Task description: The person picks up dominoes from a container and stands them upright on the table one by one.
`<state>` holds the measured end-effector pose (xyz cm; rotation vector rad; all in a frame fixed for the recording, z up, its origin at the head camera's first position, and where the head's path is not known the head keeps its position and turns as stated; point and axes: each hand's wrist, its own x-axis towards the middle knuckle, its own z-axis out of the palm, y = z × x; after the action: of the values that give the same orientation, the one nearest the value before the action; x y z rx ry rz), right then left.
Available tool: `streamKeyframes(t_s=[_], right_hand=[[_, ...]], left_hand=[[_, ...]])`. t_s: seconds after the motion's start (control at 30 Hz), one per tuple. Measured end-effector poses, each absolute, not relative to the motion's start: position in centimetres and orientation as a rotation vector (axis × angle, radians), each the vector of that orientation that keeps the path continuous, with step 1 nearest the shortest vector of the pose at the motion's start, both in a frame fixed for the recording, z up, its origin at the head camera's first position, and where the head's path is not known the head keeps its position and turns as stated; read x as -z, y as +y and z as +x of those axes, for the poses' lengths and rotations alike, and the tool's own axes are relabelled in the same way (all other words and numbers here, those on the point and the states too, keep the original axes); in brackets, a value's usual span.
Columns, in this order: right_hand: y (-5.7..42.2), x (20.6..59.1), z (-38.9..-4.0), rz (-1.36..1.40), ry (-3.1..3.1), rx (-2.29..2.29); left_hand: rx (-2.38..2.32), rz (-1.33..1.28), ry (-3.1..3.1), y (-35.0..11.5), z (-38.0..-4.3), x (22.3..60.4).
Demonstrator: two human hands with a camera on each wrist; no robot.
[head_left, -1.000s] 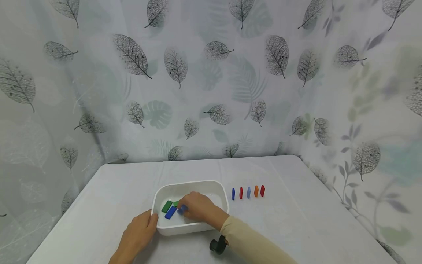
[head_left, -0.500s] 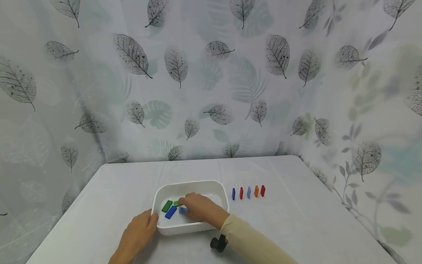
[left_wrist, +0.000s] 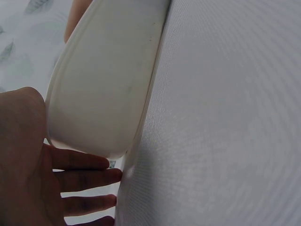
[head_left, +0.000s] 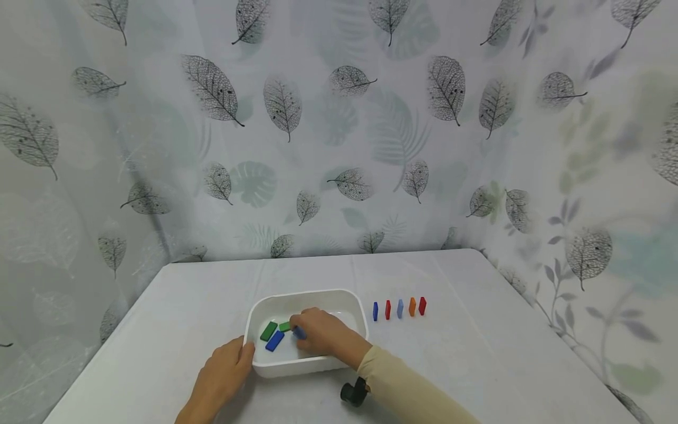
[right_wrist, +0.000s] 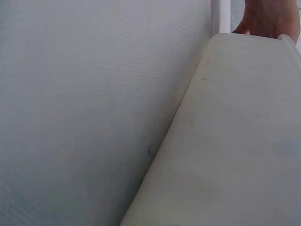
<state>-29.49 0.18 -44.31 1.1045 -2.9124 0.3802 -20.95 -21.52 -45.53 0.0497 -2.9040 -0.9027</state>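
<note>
In the head view my right hand (head_left: 320, 333) reaches down into a white plastic tray (head_left: 296, 369) and pinches a light blue domino (head_left: 299, 333), partly hidden by the fingers. Left of it on the tray floor lie a dark green domino (head_left: 268, 331), a blue domino (head_left: 275, 341) and a bright green domino (head_left: 285, 326). My left hand (head_left: 222, 371) touches the tray's left end, its fingers straight and spread in the left wrist view. The right wrist view has mainly the tray's outer wall (right_wrist: 225, 132); the right fingers are out of sight there.
Right of the tray several dominoes stand upright in a spaced row, from a blue one (head_left: 375, 311) to a red one (head_left: 422, 306). A black wrist device (head_left: 354, 393) hangs under the right sleeve. Leaf-patterned curtain (head_left: 339, 129) surrounds the white table (head_left: 477, 365).
The light blue domino has turned and shifted slightly right within my right fingers, and the hand has edged right. The left hand, the tray and the standing row look unmoved.
</note>
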Motion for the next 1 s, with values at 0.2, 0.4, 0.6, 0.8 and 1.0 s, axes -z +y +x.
streamKeyframes(t_s=[0.2,0.4,0.6,0.8,1.0], right_hand=[[0.4,44.1,-29.3,1.054,-2.917,-0.490],[1.3,43.6,-29.2,1.025,-2.871,-0.670],[2.4,43.1,-29.2,1.039,-2.801,-0.882],[3.2,42.6,-29.2,1.040,-2.747,-0.956],[4.0,42.4,-29.1,1.019,-2.728,-1.034]], left_hand=[[0.887,0.054,-2.918,-21.7,-20.8,45.4],[0.904,0.047,-2.915,-21.7,-20.8,45.3],[0.900,0.043,-2.915,-21.6,-21.0,45.3],[0.908,0.050,-2.924,-21.6,-21.2,45.4],[0.904,0.063,-2.933,-21.5,-21.1,45.4]])
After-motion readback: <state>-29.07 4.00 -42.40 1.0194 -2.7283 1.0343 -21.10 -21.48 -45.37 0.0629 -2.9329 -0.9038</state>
